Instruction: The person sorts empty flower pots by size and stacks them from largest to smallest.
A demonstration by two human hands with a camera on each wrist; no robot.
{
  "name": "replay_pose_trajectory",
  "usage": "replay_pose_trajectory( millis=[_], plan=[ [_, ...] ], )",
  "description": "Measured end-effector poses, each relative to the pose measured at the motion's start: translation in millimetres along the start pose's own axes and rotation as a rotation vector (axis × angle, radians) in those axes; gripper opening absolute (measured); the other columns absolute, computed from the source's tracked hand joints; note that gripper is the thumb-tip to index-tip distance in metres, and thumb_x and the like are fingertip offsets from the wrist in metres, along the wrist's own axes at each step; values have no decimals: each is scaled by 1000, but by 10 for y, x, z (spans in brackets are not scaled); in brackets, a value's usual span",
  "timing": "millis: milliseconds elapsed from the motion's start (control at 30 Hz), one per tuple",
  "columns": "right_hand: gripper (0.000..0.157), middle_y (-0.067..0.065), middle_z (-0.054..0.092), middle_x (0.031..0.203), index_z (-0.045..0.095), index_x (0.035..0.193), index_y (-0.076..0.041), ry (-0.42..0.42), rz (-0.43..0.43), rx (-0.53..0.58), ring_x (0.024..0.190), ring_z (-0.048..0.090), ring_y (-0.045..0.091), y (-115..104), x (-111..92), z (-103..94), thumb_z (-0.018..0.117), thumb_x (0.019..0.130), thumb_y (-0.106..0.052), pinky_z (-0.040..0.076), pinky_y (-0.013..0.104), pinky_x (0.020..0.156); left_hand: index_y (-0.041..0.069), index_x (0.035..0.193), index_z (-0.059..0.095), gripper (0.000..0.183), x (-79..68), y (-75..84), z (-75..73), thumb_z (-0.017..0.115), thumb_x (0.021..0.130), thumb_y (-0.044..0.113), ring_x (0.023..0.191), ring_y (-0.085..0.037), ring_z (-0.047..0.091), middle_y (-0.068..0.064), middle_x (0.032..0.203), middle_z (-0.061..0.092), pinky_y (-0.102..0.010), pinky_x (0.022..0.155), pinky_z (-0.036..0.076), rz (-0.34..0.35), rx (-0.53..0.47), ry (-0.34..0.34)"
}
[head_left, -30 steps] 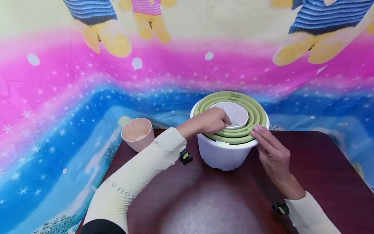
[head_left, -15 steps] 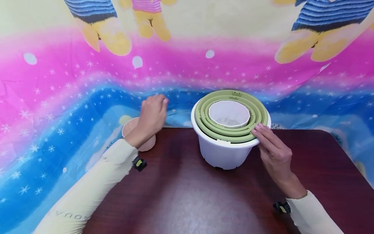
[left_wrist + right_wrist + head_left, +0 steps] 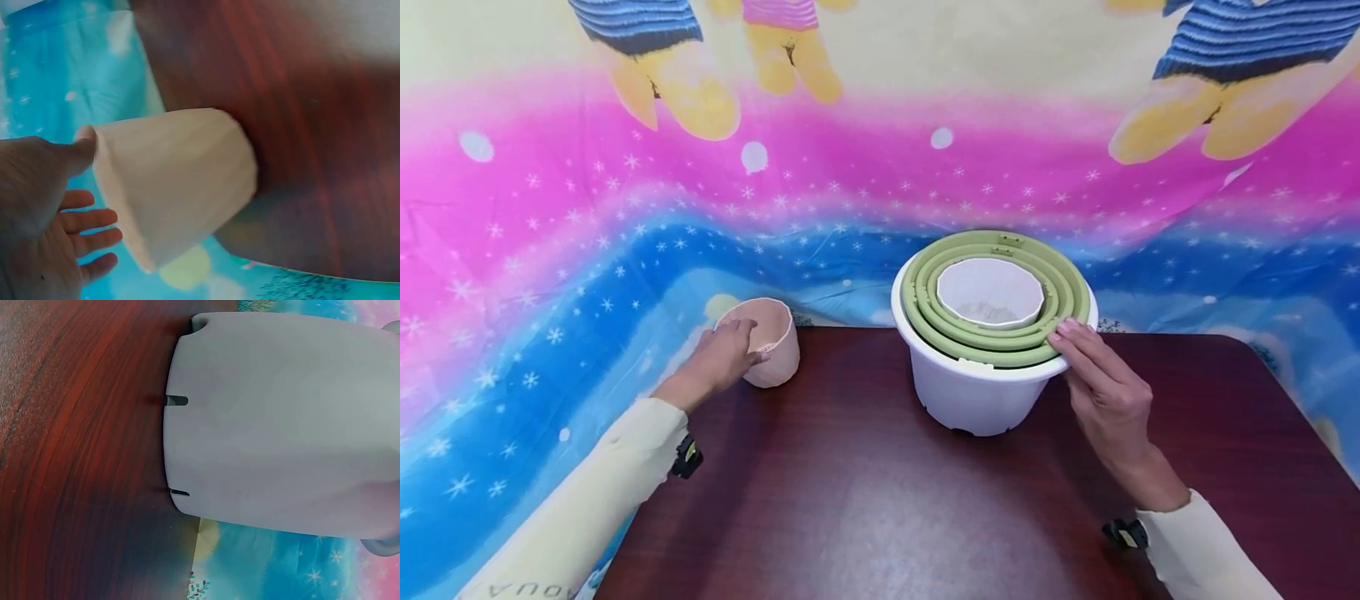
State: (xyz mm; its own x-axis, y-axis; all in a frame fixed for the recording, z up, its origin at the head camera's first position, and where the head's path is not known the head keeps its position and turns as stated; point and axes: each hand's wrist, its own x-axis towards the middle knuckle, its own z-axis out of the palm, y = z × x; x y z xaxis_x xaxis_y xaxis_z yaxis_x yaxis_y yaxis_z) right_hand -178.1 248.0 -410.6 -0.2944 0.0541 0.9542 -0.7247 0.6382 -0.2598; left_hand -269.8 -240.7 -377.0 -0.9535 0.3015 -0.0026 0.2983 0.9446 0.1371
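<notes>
My left hand is at the small pale pink plant pot, its fingers spread over the near-left rim. In the left wrist view the thumb touches the rim, while the other fingers are apart from one another beside the mouth. My right hand holds the right rim of the large white plant pot, fingertips on top; the thumb is hidden beneath the rim. Several green pots are nested inside it, with a small whitish pot innermost. The right wrist view shows only the white pot's notched lower side.
The dark red-brown wooden table has its back edge against a printed cloth backdrop. The pink pot stands near the table's back left corner, the nested pots near the middle of the back edge.
My left hand has come out of the innermost pot and moved left, down to the pink pot, and its fingers have spread. The right hand stays at the white pot's rim.
</notes>
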Motion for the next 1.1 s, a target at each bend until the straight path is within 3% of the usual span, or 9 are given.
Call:
replay_pose_trajectory(
  millis=[100,167,267,333,500,767,1100],
  plan=[
    [25,18,71,109,75,100,-1,-4,0,4,109,66,30,4,8,-3,70,79,11,48,39,102,-7,125,54,44,-50,-48,125,66,91,19,106,-41,61,-24,119,63,-56,90,49,94,25,62],
    [25,18,71,109,75,101,-1,-7,-2,7,109,66,30,5,10,1,70,79,11,48,39,102,-3,110,62,25,-79,-72,210,65,90,11,83,-34,66,-17,96,69,-46,74,55,137,20,100],
    [25,18,71,109,75,100,-1,-9,-5,9,109,66,30,0,6,8,69,79,10,48,39,102,3,90,62,5,-132,-95,306,60,88,-1,57,-19,53,-4,66,58,-32,52,45,157,-22,121],
    [24,18,71,109,76,100,-1,-7,-8,10,108,66,30,-5,1,12,69,79,11,49,39,102,7,78,58,17,-160,-96,335,55,87,-6,52,-14,39,2,57,44,-27,49,34,145,-34,114],
    [25,18,71,109,75,100,0,-8,-11,13,108,66,30,-5,-6,12,69,79,11,49,39,101,10,68,52,26,-190,-101,363,50,82,-12,52,-14,29,6,55,32,-27,51,28,126,-15,145],
    [24,18,71,110,75,102,-1,-23,-15,-1,109,66,29,6,-8,-11,69,81,9,48,38,102,13,65,49,29,-194,-110,345,47,78,-12,51,-11,30,9,52,37,-26,50,29,132,14,182],
    [24,18,71,110,75,101,-1,-16,-14,-3,109,66,29,2,4,-44,69,80,10,48,39,102,13,66,42,30,-171,-66,134,44,75,-15,51,-16,24,4,54,30,-29,49,24,163,45,317]
  ],
)
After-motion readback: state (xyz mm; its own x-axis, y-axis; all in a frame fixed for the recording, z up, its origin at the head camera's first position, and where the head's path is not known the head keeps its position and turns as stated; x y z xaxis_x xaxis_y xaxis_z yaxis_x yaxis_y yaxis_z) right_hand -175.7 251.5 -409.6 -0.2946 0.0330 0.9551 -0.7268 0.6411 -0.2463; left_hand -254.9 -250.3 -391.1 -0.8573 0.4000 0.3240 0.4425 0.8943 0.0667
